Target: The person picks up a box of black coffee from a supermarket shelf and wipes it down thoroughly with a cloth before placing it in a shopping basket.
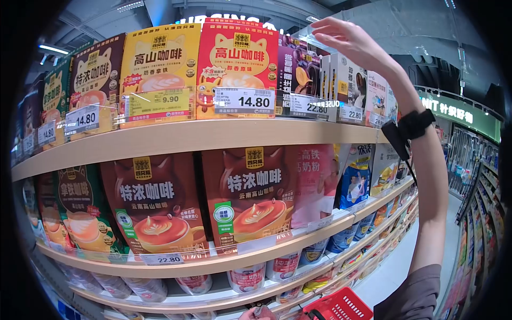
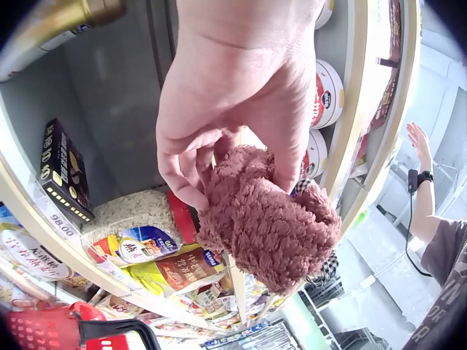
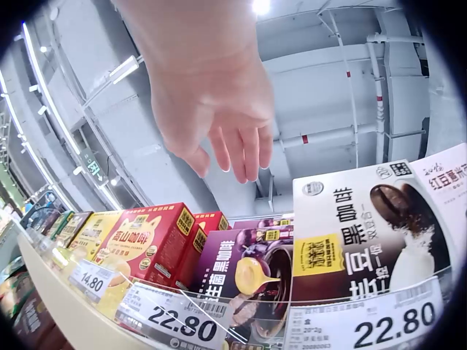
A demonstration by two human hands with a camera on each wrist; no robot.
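My right hand is raised above the top shelf, palm down with fingers extended and nothing in them. Below it in the right wrist view stand a purple coffee box, a red coffee box and a white coffee box. Low by the shelves, my left hand pinches a fluffy, dusty-pink plush item between thumb and fingers. A bit of black-and-white checked fabric shows behind the plush. Only a small part of the left hand appears at the bottom of the head view.
A red shopping basket is low at the right. Wooden shelf edges carry clear price-tag strips. Brown coffee bags fill the second shelf, with tubs beneath. An aisle floor runs along the right.
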